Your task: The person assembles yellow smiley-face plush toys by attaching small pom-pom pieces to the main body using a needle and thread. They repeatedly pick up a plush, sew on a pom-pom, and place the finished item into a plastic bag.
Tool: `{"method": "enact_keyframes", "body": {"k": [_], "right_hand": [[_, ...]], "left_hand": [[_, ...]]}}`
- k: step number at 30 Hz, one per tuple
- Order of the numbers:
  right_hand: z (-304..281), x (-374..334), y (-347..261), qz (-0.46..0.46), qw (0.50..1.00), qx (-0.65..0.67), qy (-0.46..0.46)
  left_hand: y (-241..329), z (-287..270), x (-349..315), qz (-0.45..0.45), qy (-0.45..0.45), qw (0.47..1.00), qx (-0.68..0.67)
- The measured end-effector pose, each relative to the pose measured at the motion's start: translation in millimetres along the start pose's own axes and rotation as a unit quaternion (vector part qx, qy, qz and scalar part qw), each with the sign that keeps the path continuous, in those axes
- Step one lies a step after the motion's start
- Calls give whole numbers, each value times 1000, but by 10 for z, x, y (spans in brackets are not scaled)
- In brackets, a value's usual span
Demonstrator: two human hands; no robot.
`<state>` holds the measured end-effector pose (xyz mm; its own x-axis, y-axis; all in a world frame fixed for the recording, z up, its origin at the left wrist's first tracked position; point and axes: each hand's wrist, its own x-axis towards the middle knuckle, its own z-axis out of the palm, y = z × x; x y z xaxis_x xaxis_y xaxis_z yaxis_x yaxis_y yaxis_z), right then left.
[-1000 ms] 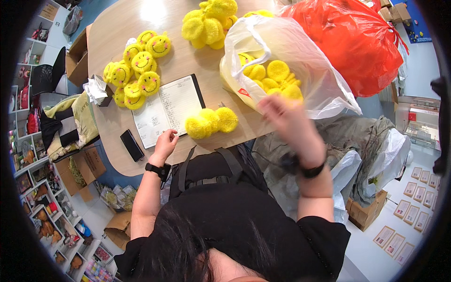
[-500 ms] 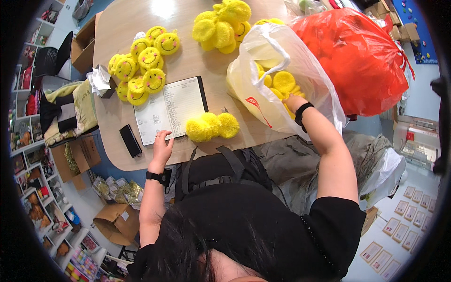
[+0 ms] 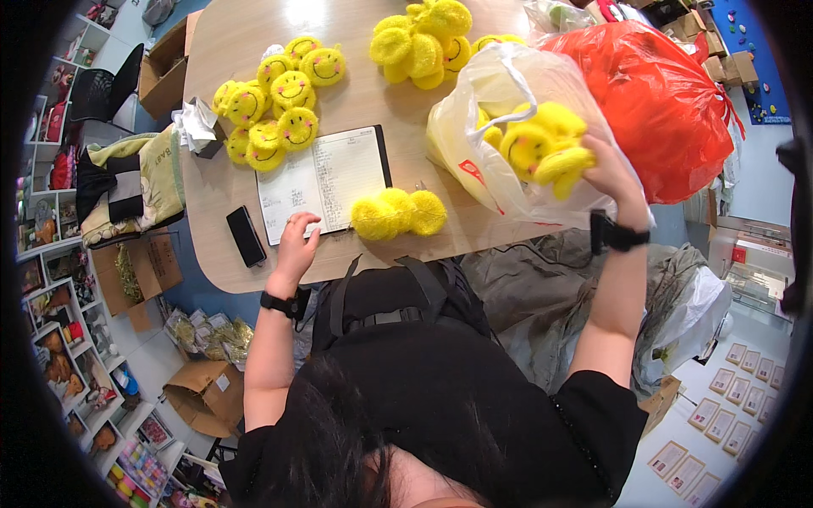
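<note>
My right hand (image 3: 613, 173) grips a bunch of yellow fuzzy smiley-face discs (image 3: 542, 146) at the mouth of a white plastic bag (image 3: 457, 161); its fingertips are partly hidden. My left hand (image 3: 295, 247) is open, fingers apart and loosely bent, at the lower edge of an open notebook (image 3: 349, 173) with handwriting. Just right of that hand lies a short row of yellow fuzzy discs (image 3: 398, 213). A black phone (image 3: 246, 236) rests to its left. Beyond the notebook, several smiley discs (image 3: 292, 91) are heaped, and another yellow pile (image 3: 419, 46) sits further back.
A full red plastic bag (image 3: 648, 110) stands right of the white one on the wooden table (image 3: 229, 34). A tissue box (image 3: 200, 127) is at the left edge. A black bag (image 3: 398, 305) is against my front. Cardboard boxes (image 3: 203, 396) and shelves (image 3: 63, 339) stand to the left.
My right hand has come up from inside the white bag with a bunch of smiley discs, moving right. My left hand stays by the notebook. The whole view has shifted slightly.
</note>
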<state>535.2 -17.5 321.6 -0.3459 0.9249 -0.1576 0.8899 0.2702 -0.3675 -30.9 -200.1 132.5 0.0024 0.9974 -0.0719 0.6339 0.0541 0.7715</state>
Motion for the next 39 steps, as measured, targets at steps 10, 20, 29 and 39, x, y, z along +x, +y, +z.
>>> {"method": "enact_keyframes", "body": {"k": [10,20,29,39], "right_hand": [[-686,-1138,-1423,-4,858,-156,490],[840,-357,-2837,-130,472,863,125],[1879,164,-3059,23,515,845,-143],[2028,668,-2919,-65,633,759,-136]], "left_hand": [[818,-413,341,93,-7,982,-163],[1142,-1121,264,70,51,859,-505],[916,-1274,-80,-15,-85,887,-454],[984,-1033,-11,-93,-312,852,-410]]}}
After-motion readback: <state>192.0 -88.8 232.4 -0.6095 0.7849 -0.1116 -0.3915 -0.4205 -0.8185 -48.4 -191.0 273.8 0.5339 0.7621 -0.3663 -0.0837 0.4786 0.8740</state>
